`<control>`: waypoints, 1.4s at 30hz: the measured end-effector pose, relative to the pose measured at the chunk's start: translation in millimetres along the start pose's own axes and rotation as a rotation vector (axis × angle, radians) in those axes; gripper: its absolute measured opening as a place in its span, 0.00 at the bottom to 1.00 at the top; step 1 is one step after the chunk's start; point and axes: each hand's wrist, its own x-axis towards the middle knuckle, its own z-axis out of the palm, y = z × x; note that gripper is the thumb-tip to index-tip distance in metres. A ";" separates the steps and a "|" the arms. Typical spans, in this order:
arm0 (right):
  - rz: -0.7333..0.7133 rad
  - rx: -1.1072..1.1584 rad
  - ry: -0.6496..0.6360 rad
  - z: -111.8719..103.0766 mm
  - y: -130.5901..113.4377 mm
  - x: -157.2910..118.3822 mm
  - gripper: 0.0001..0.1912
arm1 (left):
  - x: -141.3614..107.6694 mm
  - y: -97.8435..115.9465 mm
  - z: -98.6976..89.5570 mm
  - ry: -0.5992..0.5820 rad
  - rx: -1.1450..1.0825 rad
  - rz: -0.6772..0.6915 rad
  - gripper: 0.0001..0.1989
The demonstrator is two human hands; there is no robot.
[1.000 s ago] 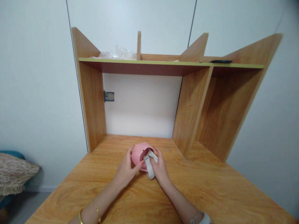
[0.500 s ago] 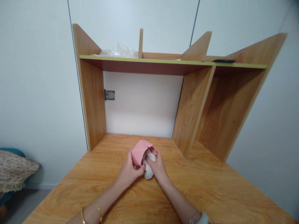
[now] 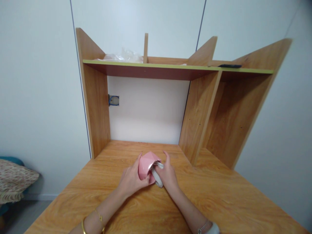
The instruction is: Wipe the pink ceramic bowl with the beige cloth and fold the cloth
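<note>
A pink, faceted container (image 3: 147, 163) is tipped on its side just above or on the wooden desk (image 3: 214, 198), its mouth turned to the right and towards me. My left hand (image 3: 133, 178) is wrapped round its left side, with the thumb near the lower rim. My right hand (image 3: 168, 175) grips a white cloth (image 3: 157, 178) at the mouth, partly inside the opening. One right finger points up, away from the cloth. The fingertips inside the container are hidden.
A wooden shelf unit (image 3: 98, 107) rises behind the desk. On its upper board are clear plastic bags (image 3: 124, 56) and a dark flat object (image 3: 230, 66). An open wall socket box (image 3: 113, 100) shows at the back left. A patterned cloth (image 3: 17, 178) lies at far left.
The container has turned a little, and its mouth shows less. My right hand has shifted with the cloth, of which less is visible, and one right finger has lifted.
</note>
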 end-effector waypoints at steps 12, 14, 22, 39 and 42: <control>-0.270 -0.171 -0.055 -2.6 2.4 -6.0 0.34 | 1.5 -3.9 -9.6 -0.107 0.251 0.110 0.42; -0.287 -0.108 -0.062 -1.7 3.3 -5.8 0.33 | 0.9 -5.5 -9.3 -0.105 0.248 0.133 0.42; -0.184 0.317 -0.100 9.4 13.5 -0.8 0.29 | -0.8 -11.4 -2.7 -0.023 0.065 0.125 0.38; -0.057 0.710 0.036 6.5 -2.9 -8.4 0.25 | 1.8 -18.5 20.1 -0.041 -0.748 0.119 0.52; -0.053 0.715 0.018 4.3 -5.8 -8.6 0.27 | 1.1 -15.2 24.0 -0.079 -0.835 0.104 0.53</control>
